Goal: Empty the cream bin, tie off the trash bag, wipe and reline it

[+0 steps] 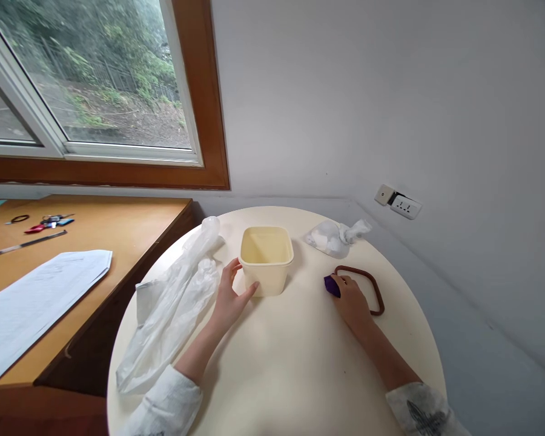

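A cream plastic bin [267,277] stands upright near the middle of the round table, its open top facing up. My left hand [231,297] grips its left side, thumb on the front wall and fingers round the far side. To the right, my right hand [349,297] is closed on a small dark purple bundle [332,286], partly covered by the fingers; its exact kind is not clear. Just beyond and right of that hand, a brown rounded rectangular ring [373,283] lies on the tabletop, partly hidden behind the hand.
Crumpled clear plastic bags [172,309] spread along the left of the round table [272,375]. A knotted clear bag [333,237] lies at its back right. The wooden desk [131,224] at left holds papers [45,297], a pen [31,242] and keys [54,220].
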### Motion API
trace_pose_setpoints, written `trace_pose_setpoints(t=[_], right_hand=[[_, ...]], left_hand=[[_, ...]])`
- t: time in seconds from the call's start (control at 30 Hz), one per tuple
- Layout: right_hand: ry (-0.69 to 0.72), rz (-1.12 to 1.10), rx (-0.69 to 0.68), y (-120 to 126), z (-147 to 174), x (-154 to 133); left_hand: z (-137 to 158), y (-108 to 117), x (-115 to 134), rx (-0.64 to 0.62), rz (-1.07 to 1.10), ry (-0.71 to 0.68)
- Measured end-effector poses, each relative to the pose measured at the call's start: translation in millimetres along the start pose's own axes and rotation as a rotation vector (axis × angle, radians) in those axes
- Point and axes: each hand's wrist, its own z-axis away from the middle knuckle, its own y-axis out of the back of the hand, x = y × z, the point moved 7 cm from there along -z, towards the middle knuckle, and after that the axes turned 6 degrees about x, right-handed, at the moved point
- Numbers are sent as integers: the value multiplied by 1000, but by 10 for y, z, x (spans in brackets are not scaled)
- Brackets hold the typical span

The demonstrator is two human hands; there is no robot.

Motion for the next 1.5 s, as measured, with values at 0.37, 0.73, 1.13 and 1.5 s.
trace_pose_setpoints(t=[0.37, 0.73, 1.13, 1.5], right_hand=[[-85, -385, 86, 537, 241, -70], [-260, -1123, -265, 1178, 597, -607], [-395, -1529, -420, 593, 750, -903], [-451, -1669, -643, 617, 644, -1297]], left_hand=[[86, 308, 289, 126, -183, -131], [568, -239, 822, -307, 7, -153], [624, -463, 440, -511, 348, 430], [583, -413, 411, -431, 420, 437]])
